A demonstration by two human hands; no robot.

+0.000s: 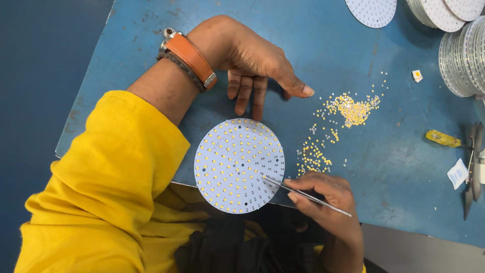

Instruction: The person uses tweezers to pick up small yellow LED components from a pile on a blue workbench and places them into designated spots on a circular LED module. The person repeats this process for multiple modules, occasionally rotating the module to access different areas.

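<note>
My left hand [252, 65] rests on the blue table [151, 45] just above the round white board [239, 165], closing off that side. My right hand [323, 197] with the tweezers [303, 193] blocks the board's lower right edge. Loose yellow chips [348, 108] scatter to the right, so a sweep there would disturb them. Stacked white discs [462, 60] crowd the far right corner. Open tabletop lies above my left hand and between the chips and the pliers [472, 162].

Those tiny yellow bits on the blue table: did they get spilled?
Possibly: the yellow chips lie loose in a scattered heap on the blue table, right of the round board. The right hand holds tweezers beside them.
</note>
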